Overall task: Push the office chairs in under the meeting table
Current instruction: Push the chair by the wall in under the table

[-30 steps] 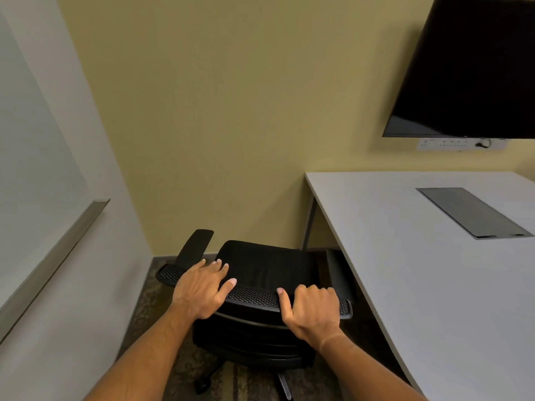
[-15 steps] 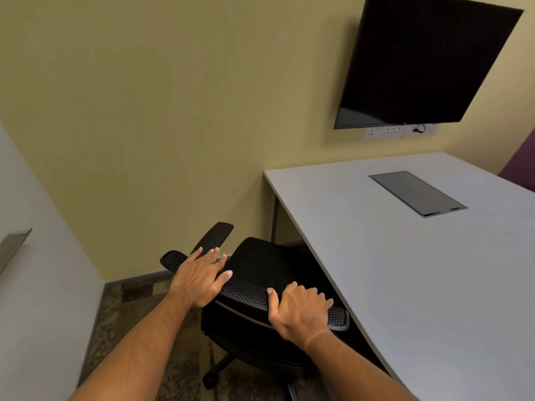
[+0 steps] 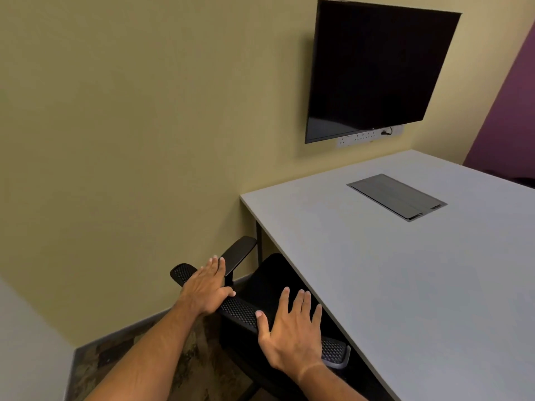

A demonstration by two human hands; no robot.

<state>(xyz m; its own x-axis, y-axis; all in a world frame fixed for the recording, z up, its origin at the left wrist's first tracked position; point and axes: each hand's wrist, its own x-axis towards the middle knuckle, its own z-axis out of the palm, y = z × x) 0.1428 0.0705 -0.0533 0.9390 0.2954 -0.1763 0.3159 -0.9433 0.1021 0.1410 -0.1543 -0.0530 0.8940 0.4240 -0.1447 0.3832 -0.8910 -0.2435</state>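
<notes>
I see the black chair [image 3: 260, 287] tucked partly beneath the surface [image 3: 405, 285] edge at lower centre, both my left hand [image 3: 207, 287] and right hand [image 3: 292, 334] flat, fingers spread, on its mesh backrest top.

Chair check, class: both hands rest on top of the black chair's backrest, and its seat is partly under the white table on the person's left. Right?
Not quite. The head view shows the table on the person's right. Both the left hand and right hand do rest on the chair backrest, seat partly under.

Dark wall screen [image 3: 376, 68] mounted on the yellow wall [image 3: 144, 125], white socket strip [image 3: 369, 136] just under it (one cable plugged in at the right end). Purple wall [image 3: 509, 117] at right. Patterned carpet [image 3: 115, 357] below.
</notes>
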